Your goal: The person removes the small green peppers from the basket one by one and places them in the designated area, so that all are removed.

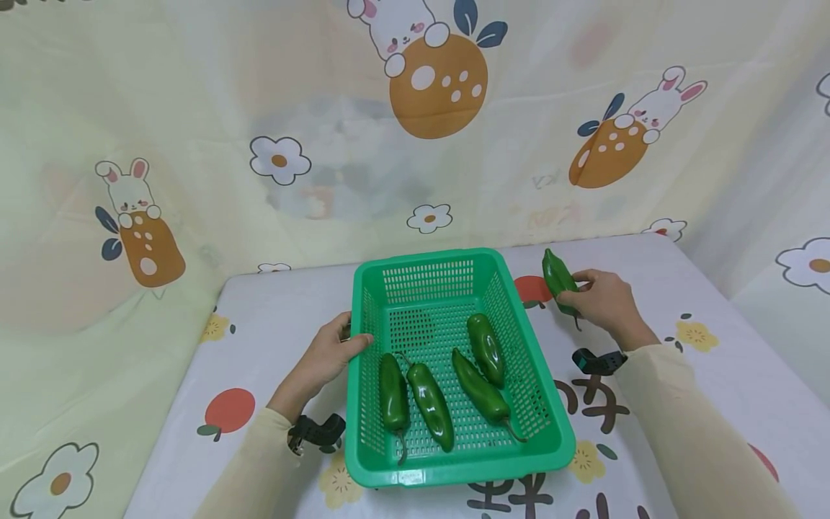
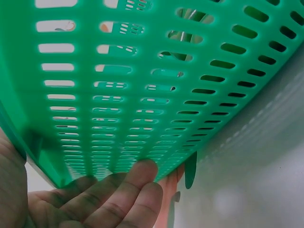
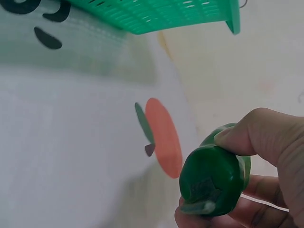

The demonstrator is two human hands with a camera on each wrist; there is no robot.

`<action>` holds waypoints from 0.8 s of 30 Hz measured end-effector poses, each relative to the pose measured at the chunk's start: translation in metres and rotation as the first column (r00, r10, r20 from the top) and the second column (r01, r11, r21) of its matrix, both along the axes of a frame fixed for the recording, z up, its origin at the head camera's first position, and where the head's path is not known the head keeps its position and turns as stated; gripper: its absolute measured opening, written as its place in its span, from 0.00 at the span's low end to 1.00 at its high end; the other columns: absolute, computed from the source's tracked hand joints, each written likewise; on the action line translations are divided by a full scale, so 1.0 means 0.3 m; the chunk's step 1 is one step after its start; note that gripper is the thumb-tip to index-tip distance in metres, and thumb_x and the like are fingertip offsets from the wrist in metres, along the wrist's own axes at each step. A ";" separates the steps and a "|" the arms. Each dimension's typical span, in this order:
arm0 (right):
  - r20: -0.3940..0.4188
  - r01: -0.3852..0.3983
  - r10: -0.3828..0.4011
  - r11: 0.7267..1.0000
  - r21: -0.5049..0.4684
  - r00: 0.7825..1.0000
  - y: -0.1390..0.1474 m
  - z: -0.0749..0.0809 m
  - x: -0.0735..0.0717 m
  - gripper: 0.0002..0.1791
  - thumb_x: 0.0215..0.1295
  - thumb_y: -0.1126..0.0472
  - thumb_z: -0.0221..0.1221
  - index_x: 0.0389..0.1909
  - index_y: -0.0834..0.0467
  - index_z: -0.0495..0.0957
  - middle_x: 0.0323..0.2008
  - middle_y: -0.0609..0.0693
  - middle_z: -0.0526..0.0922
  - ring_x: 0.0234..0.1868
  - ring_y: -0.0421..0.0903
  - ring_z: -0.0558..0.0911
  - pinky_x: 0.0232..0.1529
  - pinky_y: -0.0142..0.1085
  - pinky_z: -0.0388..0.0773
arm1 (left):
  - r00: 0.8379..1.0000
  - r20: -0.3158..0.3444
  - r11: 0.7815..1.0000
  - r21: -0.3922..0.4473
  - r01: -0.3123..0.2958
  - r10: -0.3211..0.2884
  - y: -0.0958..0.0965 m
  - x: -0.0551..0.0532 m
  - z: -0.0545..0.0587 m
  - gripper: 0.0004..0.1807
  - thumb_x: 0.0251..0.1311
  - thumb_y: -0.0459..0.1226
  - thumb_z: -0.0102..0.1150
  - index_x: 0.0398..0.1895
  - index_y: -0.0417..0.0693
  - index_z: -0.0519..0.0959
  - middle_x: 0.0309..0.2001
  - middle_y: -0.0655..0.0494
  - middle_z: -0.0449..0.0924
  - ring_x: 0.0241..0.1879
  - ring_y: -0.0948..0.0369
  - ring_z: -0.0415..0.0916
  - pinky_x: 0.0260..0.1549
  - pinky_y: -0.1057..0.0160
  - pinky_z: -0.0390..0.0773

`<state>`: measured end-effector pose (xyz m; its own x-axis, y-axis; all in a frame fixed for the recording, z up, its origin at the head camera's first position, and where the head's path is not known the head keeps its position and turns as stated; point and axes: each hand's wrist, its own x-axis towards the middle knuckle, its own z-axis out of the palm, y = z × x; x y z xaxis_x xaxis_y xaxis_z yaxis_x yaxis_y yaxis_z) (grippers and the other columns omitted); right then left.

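Observation:
A green plastic basket (image 1: 454, 473) with slotted walls stands on the table, and several shiny green chili peppers (image 1: 431, 405) lie on its floor. My left hand (image 1: 327, 353) grips the basket's left side, its thumb over the rim. In the left wrist view, the fingers (image 2: 142, 173) of that hand lie along the outside of the slotted wall. To the right of the basket, my right hand (image 1: 606, 301) pinches another green chili pepper (image 1: 556, 274) between thumb and fingers, apart from the basket. The right wrist view shows this pepper's stem end (image 3: 209, 183) facing the camera.
A pale printed cloth (image 1: 279, 303) with fruit, flowers and dark lettering covers the table. Behind it hangs a curtain (image 1: 363, 173) printed with rabbits and flowers. Dark devices are strapped to both wrists, such as the right wrist camera (image 1: 599, 362).

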<state>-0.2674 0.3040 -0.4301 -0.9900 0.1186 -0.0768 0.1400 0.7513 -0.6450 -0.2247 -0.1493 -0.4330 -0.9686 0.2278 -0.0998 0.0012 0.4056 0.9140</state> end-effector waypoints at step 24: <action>0.076 0.019 -0.025 0.996 0.089 0.997 0.000 -0.055 0.009 0.36 0.60 0.50 0.60 0.62 0.70 0.67 0.48 0.69 0.76 0.44 0.61 0.77 0.29 0.40 0.79 | 1.000 -0.005 1.000 -0.009 -0.003 0.003 0.000 0.000 -0.002 0.28 0.64 0.42 0.58 0.66 0.46 0.67 0.52 0.47 0.79 0.49 0.52 0.80 0.44 0.52 0.82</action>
